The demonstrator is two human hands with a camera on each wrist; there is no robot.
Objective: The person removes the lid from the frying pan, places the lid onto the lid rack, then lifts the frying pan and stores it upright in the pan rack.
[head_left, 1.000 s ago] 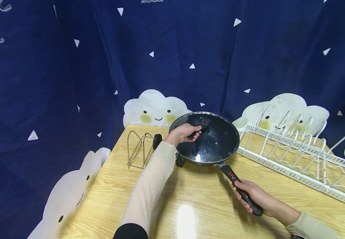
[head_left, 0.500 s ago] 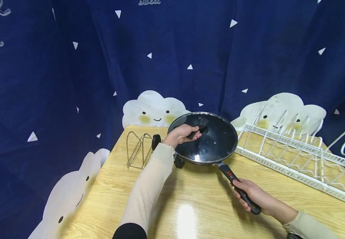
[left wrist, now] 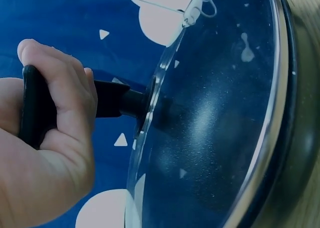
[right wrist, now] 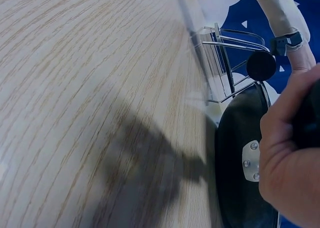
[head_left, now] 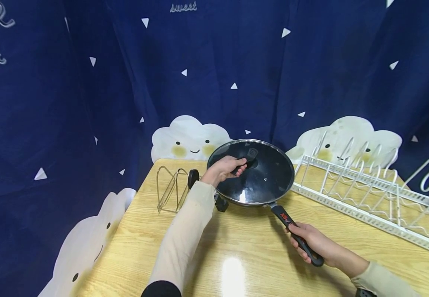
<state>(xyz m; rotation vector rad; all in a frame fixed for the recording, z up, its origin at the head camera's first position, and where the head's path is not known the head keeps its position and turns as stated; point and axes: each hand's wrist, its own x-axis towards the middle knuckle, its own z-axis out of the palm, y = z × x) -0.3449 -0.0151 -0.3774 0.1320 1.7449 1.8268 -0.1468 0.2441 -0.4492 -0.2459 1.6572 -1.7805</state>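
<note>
A dark wok (head_left: 249, 204) with a glass lid (head_left: 270, 165) on it is near the back of the wooden table. In the head view my left hand (head_left: 224, 170) grips the black lid handle (head_left: 252, 155). The left wrist view shows its fingers (left wrist: 70, 95) curled round that handle, and the lid's metal rim (left wrist: 272, 103) lying against the wok's edge. My right hand (head_left: 312, 241) holds the wok's long black handle (head_left: 282, 215), thumb on top. Its grip is partly cut off in the right wrist view, beside the riveted bracket (right wrist: 251, 161).
Left of the wok stands a small wire rack (head_left: 171, 192), with a black round piece (head_left: 193, 178) of unclear kind beside it. A long white dish rack (head_left: 366, 198) lies along the right side of the wooden table (head_left: 155, 251). A blue curtain (head_left: 207, 49) hangs behind.
The whole view has shifted slightly, with the background lower. Both hands keep their grips on the lid handle and wok handle, and the lidded wok looks otherwise unchanged.
</note>
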